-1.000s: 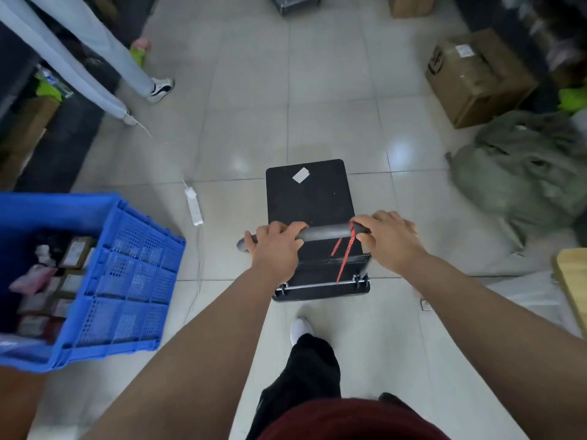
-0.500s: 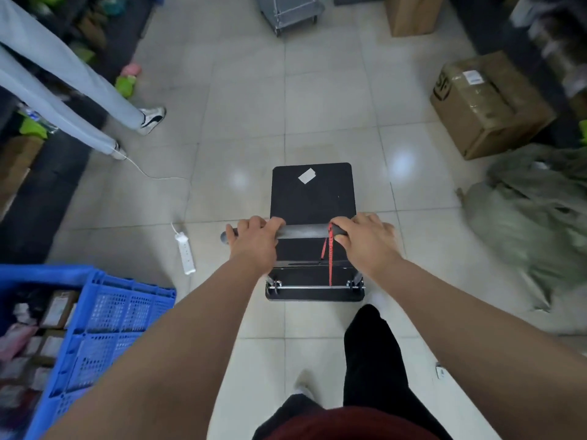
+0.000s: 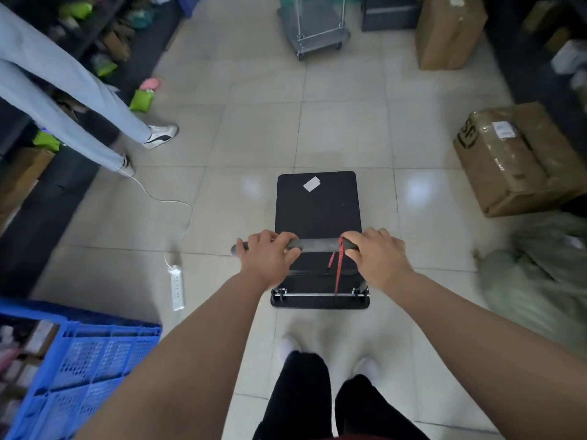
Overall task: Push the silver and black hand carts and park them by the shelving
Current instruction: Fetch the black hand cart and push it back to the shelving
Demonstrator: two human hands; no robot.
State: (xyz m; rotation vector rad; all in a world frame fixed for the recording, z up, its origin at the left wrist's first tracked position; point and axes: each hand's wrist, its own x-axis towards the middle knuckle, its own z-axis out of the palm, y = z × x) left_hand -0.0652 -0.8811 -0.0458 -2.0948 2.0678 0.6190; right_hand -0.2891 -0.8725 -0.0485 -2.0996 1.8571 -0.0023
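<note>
I have both hands on the black cart's handle bar (image 3: 317,245): my left hand (image 3: 268,257) is wrapped shut around its left end, my right hand (image 3: 378,254) closed over the right end, just beside the red cord (image 3: 339,265) that hangs from the bar. The black cart (image 3: 319,204) sits directly ahead of that grip, its flat deck empty except for a small white label (image 3: 311,184), and it points straight down the tiled aisle.

I judge this to be the middle of the push on the black cart, not yet the parking. The silver cart (image 3: 317,27) stands well ahead of my grip at the far end of the aisle, beside a tall cardboard box (image 3: 448,30) and near the dark shelving (image 3: 95,36) on the left.

The next move calls for an even shove from both hands, keeping the deck straight. To the left of my grip a white power strip (image 3: 176,287) and its cable lie on the floor (wheels could snag there), and another person's legs (image 3: 73,100) stand further left and ahead. To the right sit a taped carton (image 3: 514,160) and a green sack (image 3: 540,281), both apart from the cart. The lane between looks open.
</note>
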